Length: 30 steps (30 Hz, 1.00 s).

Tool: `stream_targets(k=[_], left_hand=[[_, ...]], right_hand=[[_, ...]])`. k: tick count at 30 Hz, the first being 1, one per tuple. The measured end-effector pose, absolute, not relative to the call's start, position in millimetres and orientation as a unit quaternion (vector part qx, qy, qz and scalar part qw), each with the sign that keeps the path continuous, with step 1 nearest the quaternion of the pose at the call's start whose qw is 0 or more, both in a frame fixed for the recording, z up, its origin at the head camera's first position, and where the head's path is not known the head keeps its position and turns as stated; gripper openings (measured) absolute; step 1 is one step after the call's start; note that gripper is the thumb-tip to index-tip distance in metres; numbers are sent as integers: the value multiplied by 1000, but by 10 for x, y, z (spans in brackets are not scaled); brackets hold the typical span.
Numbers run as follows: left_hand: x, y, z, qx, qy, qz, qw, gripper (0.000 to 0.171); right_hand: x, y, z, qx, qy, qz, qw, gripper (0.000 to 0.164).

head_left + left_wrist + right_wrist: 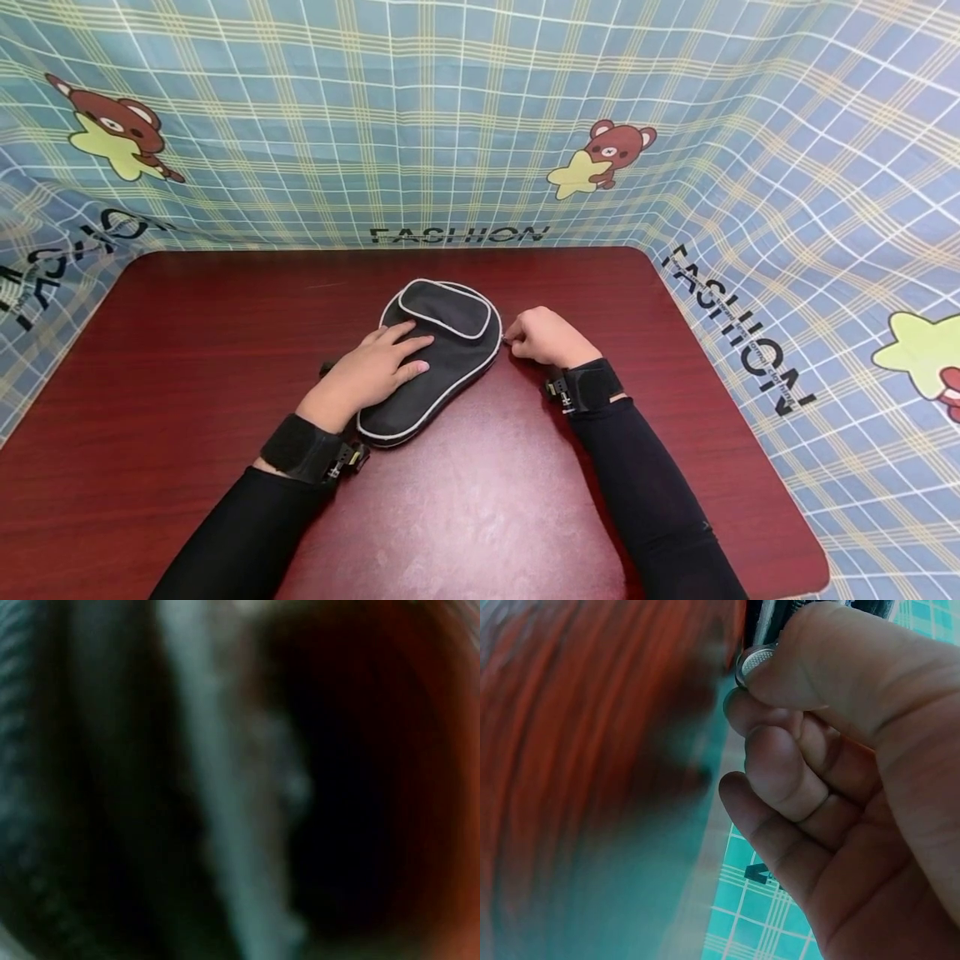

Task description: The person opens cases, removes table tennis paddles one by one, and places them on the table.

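A black table tennis bat case [450, 358] with white piping and a small front pocket [446, 308] lies flat on the table, its wide end pointing away. My left hand [371, 371] rests on the case with fingers spread, over its left side and below the pocket. At the wide end's right edge, my right hand [551, 337] pinches a metal zip pull [756, 664] between thumb and forefinger; its other fingers are bent in the right wrist view. The left wrist view is dark and blurred, with a pale strip of piping [217, 772] close to the lens.
The dark red wooden table [187, 375] has rounded corners. A blue checked curtain [420, 125] with cartoon bears and lettering hangs along the back and both sides. Black wrist straps [303, 450] with small cameras sit on both wrists.
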<state>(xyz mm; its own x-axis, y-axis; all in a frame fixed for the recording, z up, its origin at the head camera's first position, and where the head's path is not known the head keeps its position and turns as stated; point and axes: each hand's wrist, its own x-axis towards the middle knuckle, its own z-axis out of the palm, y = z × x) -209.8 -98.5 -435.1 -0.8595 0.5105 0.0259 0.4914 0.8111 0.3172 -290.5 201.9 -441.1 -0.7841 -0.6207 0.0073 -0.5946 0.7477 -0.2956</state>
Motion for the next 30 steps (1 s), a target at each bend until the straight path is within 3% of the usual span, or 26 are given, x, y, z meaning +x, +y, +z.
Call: stream_targets(k=[6,14,30], left_hand=[[-2053,-937,-4322,240,959,146,29,50],[-2019,-867,-4325,211,968,136,19,51],[-1944,-755,-4301,160,980,120,7,52]], right_hand=[[-2897,2020,-4430,-320,935,-147,46,24],[-2924,2011,-4451,-336,931,-136,32,16],[-2879,1947,-4408,-344,931,-121,23,16]])
